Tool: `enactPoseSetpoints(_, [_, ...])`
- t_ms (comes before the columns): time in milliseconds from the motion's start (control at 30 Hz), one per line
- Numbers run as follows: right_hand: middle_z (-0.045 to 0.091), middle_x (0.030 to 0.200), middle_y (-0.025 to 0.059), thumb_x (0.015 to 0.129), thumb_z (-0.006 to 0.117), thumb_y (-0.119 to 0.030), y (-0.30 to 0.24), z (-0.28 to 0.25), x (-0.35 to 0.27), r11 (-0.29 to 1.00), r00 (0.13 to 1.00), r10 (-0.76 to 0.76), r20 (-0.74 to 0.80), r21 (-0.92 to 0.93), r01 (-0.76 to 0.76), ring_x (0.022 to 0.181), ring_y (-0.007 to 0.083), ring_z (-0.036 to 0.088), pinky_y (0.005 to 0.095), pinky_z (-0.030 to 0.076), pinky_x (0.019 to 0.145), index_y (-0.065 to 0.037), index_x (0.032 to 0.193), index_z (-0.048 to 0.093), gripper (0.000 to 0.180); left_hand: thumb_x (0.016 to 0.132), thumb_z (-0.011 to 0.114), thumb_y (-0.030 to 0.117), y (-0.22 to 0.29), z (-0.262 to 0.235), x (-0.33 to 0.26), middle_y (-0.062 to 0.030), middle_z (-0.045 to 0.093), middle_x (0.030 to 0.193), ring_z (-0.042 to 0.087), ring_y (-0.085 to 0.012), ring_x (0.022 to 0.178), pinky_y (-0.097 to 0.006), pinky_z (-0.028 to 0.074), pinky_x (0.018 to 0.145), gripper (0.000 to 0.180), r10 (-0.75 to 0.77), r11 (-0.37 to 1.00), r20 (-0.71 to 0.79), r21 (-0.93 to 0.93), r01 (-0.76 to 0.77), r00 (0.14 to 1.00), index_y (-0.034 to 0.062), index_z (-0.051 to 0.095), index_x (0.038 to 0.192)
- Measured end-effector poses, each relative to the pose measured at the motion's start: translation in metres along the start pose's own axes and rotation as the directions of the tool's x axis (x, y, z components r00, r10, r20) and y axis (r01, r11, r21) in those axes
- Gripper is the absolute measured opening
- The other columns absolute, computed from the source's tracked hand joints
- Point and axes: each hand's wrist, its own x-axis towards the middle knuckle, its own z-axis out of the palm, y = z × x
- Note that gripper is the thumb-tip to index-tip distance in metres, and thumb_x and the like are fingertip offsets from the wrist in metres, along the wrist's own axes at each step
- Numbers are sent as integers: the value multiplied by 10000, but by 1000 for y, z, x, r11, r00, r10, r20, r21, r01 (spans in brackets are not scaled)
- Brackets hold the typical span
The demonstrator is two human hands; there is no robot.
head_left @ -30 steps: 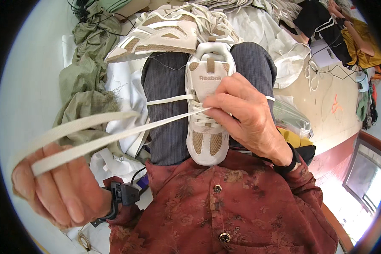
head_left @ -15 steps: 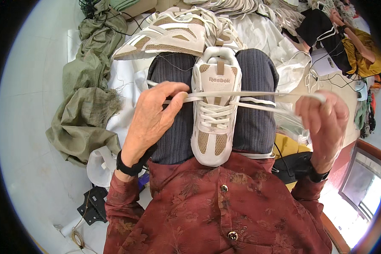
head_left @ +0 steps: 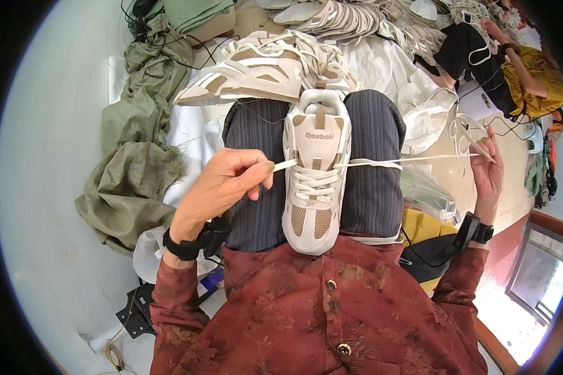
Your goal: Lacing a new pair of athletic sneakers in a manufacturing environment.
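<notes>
A cream-and-tan sneaker lies between my knees, its toe toward me and its tongue facing up. White laces cross over its front in several rows. My left hand, closed in a pinch beside the shoe, holds a short taut stretch of shoelace coming from the upper eyelets. Far out to the right, my right hand is raised with its fingers closed on the other lace. That lace runs nearly straight from the shoe across my right thigh. A looped part of lace rests on that thigh.
Cream-and-tan shoe uppers with tangled laces lie just beyond my knees. Stacked pale shoe parts are farther back. Crumpled olive cloth lies at left, white sheeting behind. Another person in yellow works at far right.
My right hand has moved outward and slightly up, drawing the lace long and taut. My left hand has dropped a little and no longer reaches over the band of lace that spanned the shoe.
</notes>
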Motion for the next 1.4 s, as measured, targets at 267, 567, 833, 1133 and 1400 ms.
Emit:
enactPoseSetpoints(267, [446, 759, -2, 1003, 521, -21, -36, -76, -16, 980, 934, -162, -318, -163, 114, 641, 106, 401, 261, 404, 700, 27, 1342, 464, 347, 999, 564, 228, 19, -42, -49, 10, 509, 752, 468, -64, 598, -242, 437, 646, 293, 259, 829, -230, -446, -338, 938, 27, 531, 788])
enactPoseSetpoints(567, [479, 778, 5, 967, 567, 17, -91, -145, -28, 962, 905, -198, -377, -254, 105, 654, 114, 426, 230, 419, 649, 20, 1319, 489, 361, 1055, 434, 91, 43, -140, -128, -58, 425, 943, 505, -123, 769, -339, 521, 880, 136, 356, 184, -481, -804, -565, 801, -31, 409, 1110])
enactPoseSetpoints(833, [528, 837, 23, 990, 566, -40, -129, -159, -29, 906, 856, -293, -425, -411, 106, 678, 115, 471, 223, 440, 627, 11, 1289, 519, 307, 1006, 474, -3, 13, -233, -226, -214, 503, 1335, 571, -317, 1129, -437, 518, 997, 133, 329, 145, -704, -621, -770, 629, -100, 481, 1096])
enactPoseSetpoints(1133, [664, 1003, 53, 985, 613, -126, -25, -43, 12, 708, 968, -182, -174, -706, 6, 700, 63, 537, 219, 444, 665, -16, 1208, 593, 250, 995, 479, -34, -24, -286, -342, -266, 519, 1334, 510, -352, 1280, -449, 461, 1096, 192, 236, 209, -860, -410, -888, 453, -114, 470, 1169])
enactPoseSetpoints(1400, [661, 800, 9, 928, 659, -66, 158, 142, -18, 390, 964, 250, 93, -921, -12, 573, 36, 510, 181, 384, 501, -32, 991, 731, 101, 1008, 454, 3, -34, -250, -309, -189, 460, 1462, 469, -220, 1335, -326, 444, 1101, 398, 110, 684, -976, -62, -727, 187, -96, 430, 1393])
